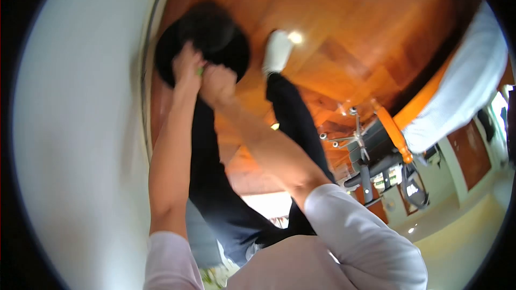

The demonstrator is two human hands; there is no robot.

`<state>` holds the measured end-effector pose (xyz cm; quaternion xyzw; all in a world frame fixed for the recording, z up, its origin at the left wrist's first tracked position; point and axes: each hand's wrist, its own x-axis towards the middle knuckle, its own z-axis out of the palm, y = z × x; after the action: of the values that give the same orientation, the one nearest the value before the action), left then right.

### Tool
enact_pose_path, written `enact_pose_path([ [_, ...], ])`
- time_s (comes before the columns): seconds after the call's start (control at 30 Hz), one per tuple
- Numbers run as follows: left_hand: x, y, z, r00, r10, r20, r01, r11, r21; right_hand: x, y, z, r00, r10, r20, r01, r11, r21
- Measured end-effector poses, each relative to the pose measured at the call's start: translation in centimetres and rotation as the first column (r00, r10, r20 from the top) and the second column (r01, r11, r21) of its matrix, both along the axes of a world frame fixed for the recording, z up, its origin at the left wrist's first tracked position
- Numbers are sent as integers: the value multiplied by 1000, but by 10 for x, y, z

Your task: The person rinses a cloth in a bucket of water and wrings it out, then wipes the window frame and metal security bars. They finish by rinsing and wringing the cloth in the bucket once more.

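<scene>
A round black thing (236, 56), like a bin seen from above, is on the floor near the wall; motion blur hides its exact kind. Over its near edge, my left hand (188, 65) is closed, fingers curled toward the black surface. Close beside it on the right, my right hand (219, 83) is a blurred fist. A small green spot (200, 71) shows between the two hands. What the fingers grip is too dark and smeared to make out.
A pale wall (80, 129) runs along the left. My white shoe (278, 51) stands on the brown wooden floor (333, 0). To the right are a wheeled chair base (359, 137), an orange wooden furniture leg (392, 129) and a pale cloth (462, 86).
</scene>
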<state>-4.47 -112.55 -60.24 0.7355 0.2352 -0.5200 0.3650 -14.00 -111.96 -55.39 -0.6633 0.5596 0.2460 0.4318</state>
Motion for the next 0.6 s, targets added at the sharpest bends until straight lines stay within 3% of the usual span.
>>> enact_pose_path([
  [0.07, 1, 6, 2, 996, 23, -80, -31, 995, -93, -7, -11, 19, 998, -36, 52, 32, 997, 65],
  [0.1, 2, 6, 9, 980, -73, -187, 40, 984, -176, -11, -3, 18, 984, -168, 66, 166, 986, 30],
  [0.13, -7, -16, 66, 947, -307, -92, 276, 928, -251, -19, -5, 24, 971, -190, 144, 186, 982, 39],
  [0.17, 1, 2, 62, 873, -467, -143, 362, 815, -452, -24, 5, 20, 957, -184, 223, 221, 963, -152],
  [0.2, -2, -5, 83, 676, -714, 181, 715, 576, -396, -25, -16, 53, 971, -219, 95, 227, 971, -74],
  [0.23, 5, -7, 85, 507, -815, 281, 827, 368, -426, -29, 4, 31, 969, -155, 190, 193, 960, -202],
  [0.27, 10, -13, 96, 431, -859, 277, 850, 284, -443, -37, -39, 92, 967, -204, 154, 189, 976, 109],
  [0.3, 9, -17, 112, 236, -830, 504, 963, 129, -238, -44, -46, 120, 974, -153, 170, 149, 988, 38],
  [0.37, 12, -15, 135, -235, -723, 650, 944, -12, 328, -52, -53, 167, 973, -108, 204, 119, 992, -42],
  [0.4, 23, -20, 145, -258, -703, 662, 937, -17, 348, -53, -63, 188, 953, -94, 288, 112, 993, -47],
  [0.47, 28, -28, 154, 171, -878, 448, 969, 232, 84, -63, -73, 219, 921, -72, 382, 111, 990, -81],
  [0.53, 12, -28, 188, 351, -790, 502, 921, 388, -33, -81, -86, 242, 943, -46, 330, 40, 999, 27],
  [0.6, -2, -36, 222, 74, -856, 512, 962, 197, 191, -98, -88, 249, 936, -133, 326, 153, 988, -37],
])
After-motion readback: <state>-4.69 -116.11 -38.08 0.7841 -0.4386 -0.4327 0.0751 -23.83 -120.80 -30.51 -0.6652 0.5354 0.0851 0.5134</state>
